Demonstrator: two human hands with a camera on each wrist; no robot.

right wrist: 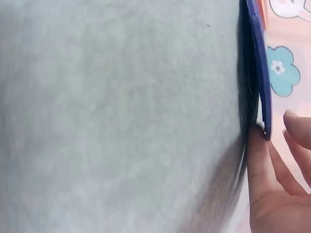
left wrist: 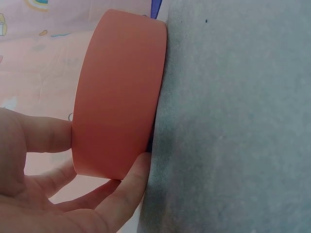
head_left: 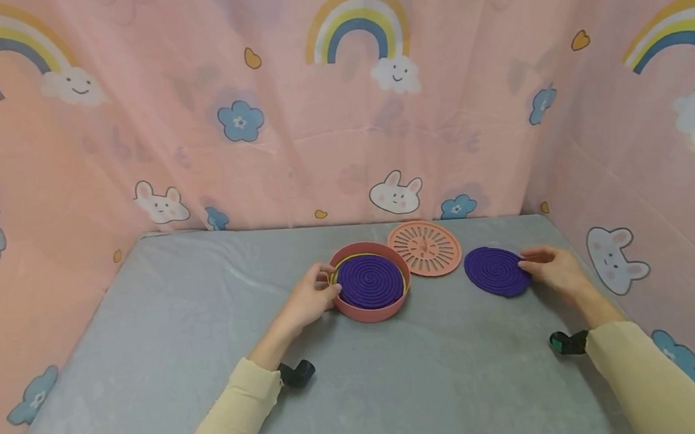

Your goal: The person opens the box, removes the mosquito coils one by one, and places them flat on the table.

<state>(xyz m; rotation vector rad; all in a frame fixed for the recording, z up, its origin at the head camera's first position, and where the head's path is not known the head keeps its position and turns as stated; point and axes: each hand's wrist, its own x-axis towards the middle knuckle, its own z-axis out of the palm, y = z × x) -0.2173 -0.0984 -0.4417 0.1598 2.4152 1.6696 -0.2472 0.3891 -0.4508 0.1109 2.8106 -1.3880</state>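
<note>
Left grip (head_left: 310, 297) holds pink bowl (head_left: 373, 315); faint curtain lettering (head_left: 123, 148) is illegible.

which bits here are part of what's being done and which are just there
Part of the job:
- round pink container, gripped by the left hand
- purple spiral mat inside it
- second purple mat, at the right hand
- slotted disc, probably

Just there:
- grey cloth
- printed backdrop

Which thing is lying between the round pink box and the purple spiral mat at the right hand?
In the head view, a slotted orange disc lies between the pink box and that mat, set slightly farther back.
</note>
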